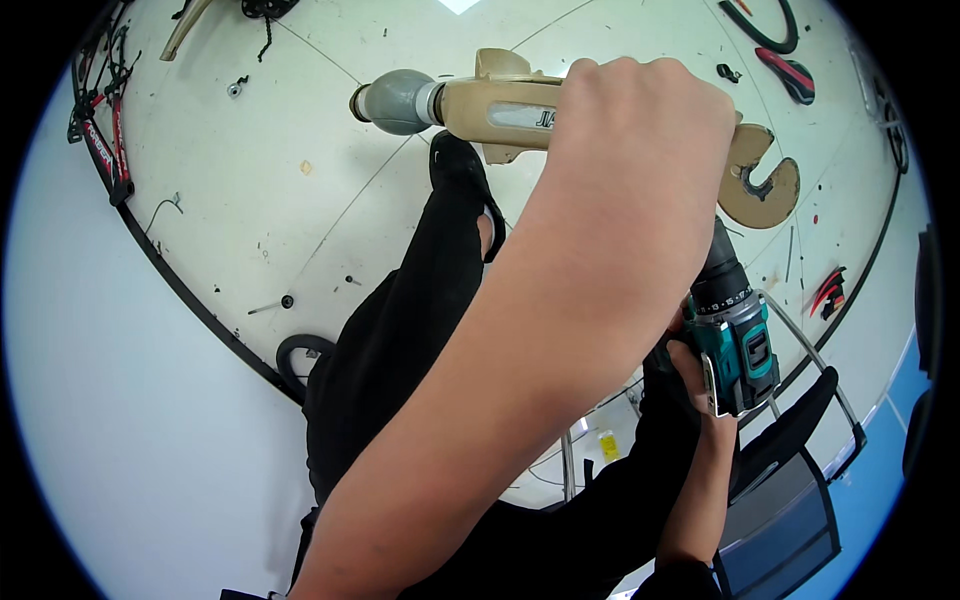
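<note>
My left hand (645,110) is closed round a long tan part (480,108), held sideways in front of me. At its left end sits a grey rounded knob (398,101); its right end forms an open hook (765,195). What it belongs to, I cannot tell. My right hand (688,370), low at the right and partly hidden by my left forearm, grips a teal and black cordless drill (735,345). The drill's dark chuck (722,265) points up toward the hook. Its tip is hidden behind my left wrist, so contact with the tan part cannot be judged.
Red and black bicycle frame parts (105,150) lie at the far left. A black and red saddle (787,76) and a curved black piece (785,28) are at the far right. Small loose parts (287,301) dot the pale floor. A metal-framed chair (785,540) stands beside me.
</note>
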The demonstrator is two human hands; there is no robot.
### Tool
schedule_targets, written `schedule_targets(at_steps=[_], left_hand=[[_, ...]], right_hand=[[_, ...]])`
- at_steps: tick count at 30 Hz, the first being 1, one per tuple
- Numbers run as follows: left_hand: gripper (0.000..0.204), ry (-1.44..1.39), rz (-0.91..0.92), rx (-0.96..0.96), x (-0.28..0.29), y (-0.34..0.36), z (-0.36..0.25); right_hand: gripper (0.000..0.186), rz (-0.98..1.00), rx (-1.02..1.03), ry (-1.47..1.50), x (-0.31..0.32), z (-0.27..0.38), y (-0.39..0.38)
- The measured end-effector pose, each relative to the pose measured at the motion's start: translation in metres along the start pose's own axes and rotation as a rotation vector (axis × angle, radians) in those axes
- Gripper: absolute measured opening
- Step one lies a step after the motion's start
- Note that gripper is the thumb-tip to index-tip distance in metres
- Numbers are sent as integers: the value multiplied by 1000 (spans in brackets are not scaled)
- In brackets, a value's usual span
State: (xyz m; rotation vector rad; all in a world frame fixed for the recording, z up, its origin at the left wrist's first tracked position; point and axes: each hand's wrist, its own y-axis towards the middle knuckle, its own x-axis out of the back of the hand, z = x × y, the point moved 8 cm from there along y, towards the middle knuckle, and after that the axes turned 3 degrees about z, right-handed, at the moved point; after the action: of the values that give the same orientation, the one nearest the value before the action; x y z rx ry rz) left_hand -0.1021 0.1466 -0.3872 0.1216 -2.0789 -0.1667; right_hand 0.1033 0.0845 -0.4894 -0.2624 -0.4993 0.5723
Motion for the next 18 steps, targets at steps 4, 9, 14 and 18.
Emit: schedule_targets(at_steps=[4,9,14,18], left_hand=[[12,-18,-87,-33,0,-3,-3],[12,-62,-108,-21,6,-4,1],[8,-127,-206,-64,0,-7,1],[7,-128,-324,-150,-2,-10,-3]], right_hand=[[39,33,-5,-107,4,-20,-5],[42,17,-31,58,-3,1,0],[44,0,-11,202,1,-10,-2],[44,-6,-101,374,2,-16,-7]])
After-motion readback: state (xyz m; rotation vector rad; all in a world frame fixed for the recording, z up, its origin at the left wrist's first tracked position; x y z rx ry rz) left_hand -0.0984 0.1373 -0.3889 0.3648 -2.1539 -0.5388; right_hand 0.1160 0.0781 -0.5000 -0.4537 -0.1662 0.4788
